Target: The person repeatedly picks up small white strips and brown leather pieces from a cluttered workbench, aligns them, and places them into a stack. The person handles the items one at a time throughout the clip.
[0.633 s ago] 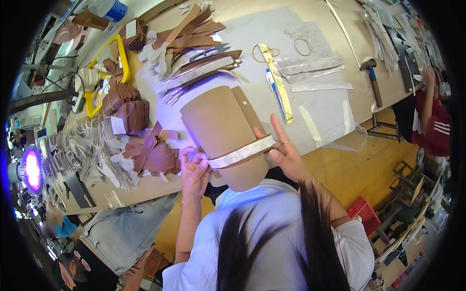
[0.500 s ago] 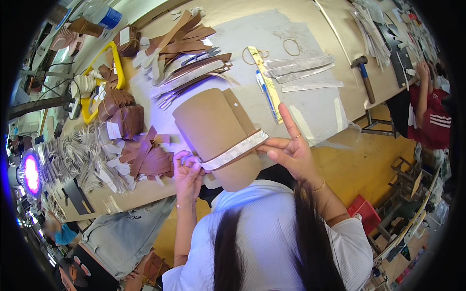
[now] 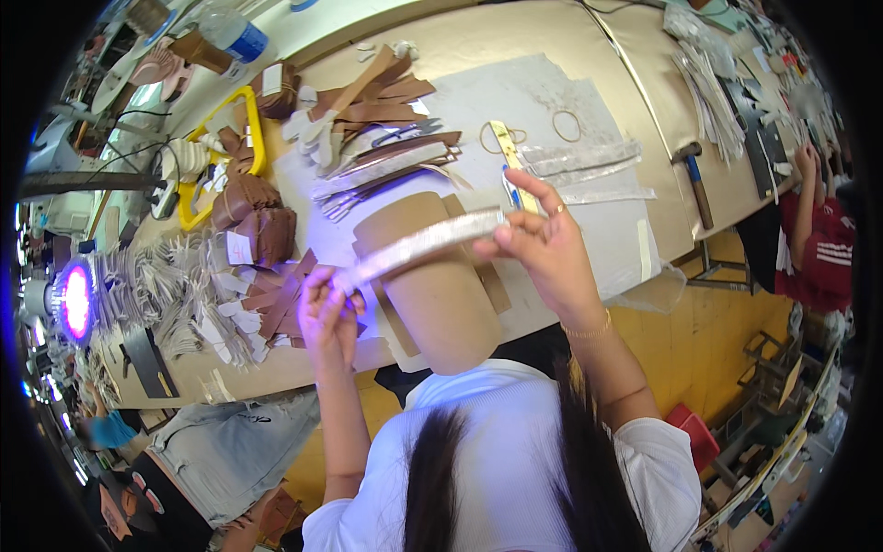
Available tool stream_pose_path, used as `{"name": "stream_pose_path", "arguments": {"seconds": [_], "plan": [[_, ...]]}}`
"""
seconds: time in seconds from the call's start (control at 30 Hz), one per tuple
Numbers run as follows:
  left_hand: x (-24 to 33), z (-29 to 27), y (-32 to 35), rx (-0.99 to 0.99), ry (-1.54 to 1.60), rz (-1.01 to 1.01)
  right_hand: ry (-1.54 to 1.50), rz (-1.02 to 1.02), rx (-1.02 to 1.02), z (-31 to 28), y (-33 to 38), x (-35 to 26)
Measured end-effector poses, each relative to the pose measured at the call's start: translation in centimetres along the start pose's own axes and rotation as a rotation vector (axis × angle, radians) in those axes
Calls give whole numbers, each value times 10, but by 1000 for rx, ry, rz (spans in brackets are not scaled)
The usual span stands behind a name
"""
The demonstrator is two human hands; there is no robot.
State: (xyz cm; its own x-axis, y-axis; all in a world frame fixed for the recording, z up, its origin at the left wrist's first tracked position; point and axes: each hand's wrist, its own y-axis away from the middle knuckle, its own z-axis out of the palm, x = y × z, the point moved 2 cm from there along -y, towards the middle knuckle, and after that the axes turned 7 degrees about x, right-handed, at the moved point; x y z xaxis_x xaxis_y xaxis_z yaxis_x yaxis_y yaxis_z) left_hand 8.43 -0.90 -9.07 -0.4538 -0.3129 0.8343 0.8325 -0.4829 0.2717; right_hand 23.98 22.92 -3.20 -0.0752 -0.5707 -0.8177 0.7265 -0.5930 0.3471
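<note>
Silvery and thin, the strip (image 3: pixel 418 247) is stretched in the air between the person's two hands, just above a tan cardboard form (image 3: pixel 432 285) that rests on the counter (image 3: pixel 570 55). The left hand (image 3: pixel 328 313) is closed, pinching the strip's lower left end between thumb and fingertips; the right hand (image 3: pixel 543 241) pinches the upper right end with thumb and two fingers while the other fingers stand spread.

The strip looks light and limp, more like tape or trim than a stiff bar, so it would likely sag or twist if let go at one end. Holding it at both ends under slight tension, as now, seems the sound grip; a pinch in the middle would let the ends droop.

Compared with the earlier frames, the strip no longer wraps the lower part of the cardboard form but lies straight and lifted across its upper part, and the right hand has risen and moved outward. Brown leather pieces (image 3: pixel 368 106), a hammer (image 3: pixel 694 179) and a yellow frame (image 3: pixel 221 156) lie about on the counter.
</note>
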Motion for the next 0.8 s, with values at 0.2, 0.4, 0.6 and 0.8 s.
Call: {"name": "stream_pose_path", "arguments": {"seconds": [0.2, 0.4, 0.6, 0.8], "plan": [[29, 21, -90, 74, -396, 234, -61, -49, 42, 1, -83, 13], [20, 3, -127, 210, -1063, 528, 305, -269, 280, -56, -68, -12], [35, 23, -143, 270, -1030, 565, 1308, -584, 345, -118, -40, -19], [47, 4, -200, 258, -1135, 632, 1617, -820, 303, -123, -26, -6]]}}
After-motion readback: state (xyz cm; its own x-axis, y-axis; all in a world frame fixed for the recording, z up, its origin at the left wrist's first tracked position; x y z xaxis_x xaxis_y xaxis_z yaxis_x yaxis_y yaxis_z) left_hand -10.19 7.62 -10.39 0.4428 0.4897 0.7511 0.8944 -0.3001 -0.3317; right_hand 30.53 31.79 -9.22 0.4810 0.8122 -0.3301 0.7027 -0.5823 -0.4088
